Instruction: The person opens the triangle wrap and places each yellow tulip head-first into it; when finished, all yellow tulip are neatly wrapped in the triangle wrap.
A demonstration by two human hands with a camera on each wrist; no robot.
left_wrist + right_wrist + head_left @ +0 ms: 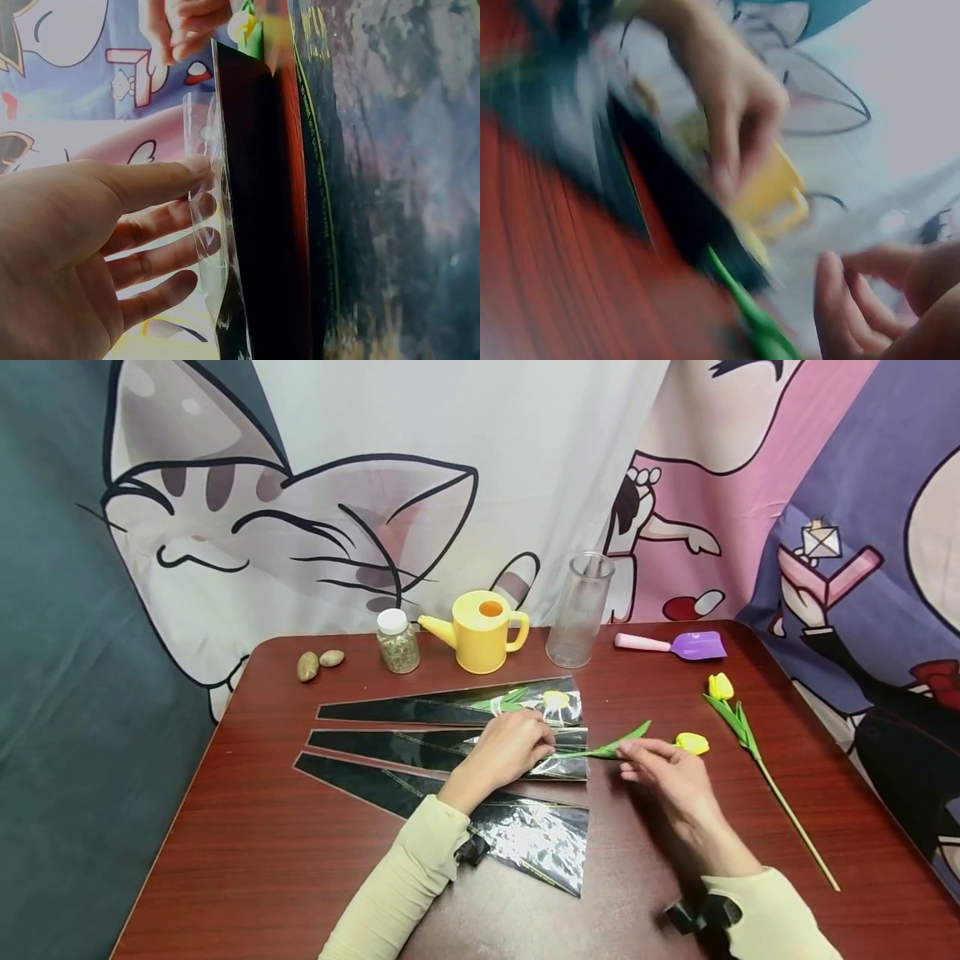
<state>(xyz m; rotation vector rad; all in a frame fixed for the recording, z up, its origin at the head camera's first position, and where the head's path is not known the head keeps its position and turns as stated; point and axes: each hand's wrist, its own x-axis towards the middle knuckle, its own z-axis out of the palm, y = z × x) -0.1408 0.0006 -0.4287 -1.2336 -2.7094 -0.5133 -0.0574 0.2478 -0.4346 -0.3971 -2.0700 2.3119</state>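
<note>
My left hand [512, 745] is at the open end of the middle black flower sleeve [390, 744]. In the left wrist view its thumb and fingers pinch the clear front film [206, 247], which stands away from the black backing. A yellow artificial tulip [692, 743] lies with its stem over the sleeve's mouth and its head to the right. Just over this tulip is my right hand [675, 781], fingers loosely bent; in the right wrist view the green leaf [754, 315] runs apart from the fingertips. The far sleeve [397, 708] has another tulip [556, 699] inside.
Nearest me lies a third sleeve [525, 835]. One more tulip [757, 760] rests at the right, below a purple shovel [699, 645]. Along the back stand a glass vase [577, 618], a yellow watering can [480, 639] and a jar [399, 647], with two stones [308, 667] at left.
</note>
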